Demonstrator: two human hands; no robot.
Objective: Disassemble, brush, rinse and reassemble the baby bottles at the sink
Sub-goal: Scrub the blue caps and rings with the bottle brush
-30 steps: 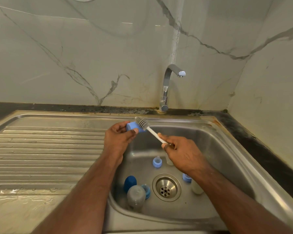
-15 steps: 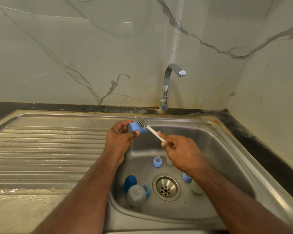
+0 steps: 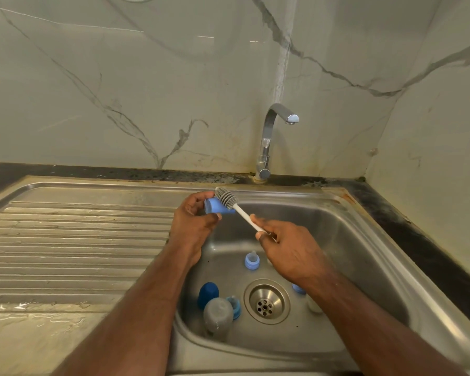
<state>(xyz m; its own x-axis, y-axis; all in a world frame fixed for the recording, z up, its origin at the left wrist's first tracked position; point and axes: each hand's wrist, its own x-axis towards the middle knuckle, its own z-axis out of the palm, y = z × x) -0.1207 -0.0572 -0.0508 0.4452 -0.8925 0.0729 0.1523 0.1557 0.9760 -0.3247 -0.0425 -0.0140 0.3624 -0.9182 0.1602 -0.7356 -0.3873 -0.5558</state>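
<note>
Over a steel sink (image 3: 369,256) below marble walls (image 3: 147,85), left hand (image 3: 194,222) grips blue cap (image 3: 215,206), right hand (image 3: 288,248) pinches brush (image 3: 232,203).

you had a chrome tap (image 3: 266,142) standing at the back, its spout curving out to the right with no water visible. behind it the wall (image 3: 147,90) was pale marble with grey veins, meeting a second wall in the right corner. a dark, stained countertop strip (image 3: 106,170) ran along the wall's foot and down the right side.
</note>
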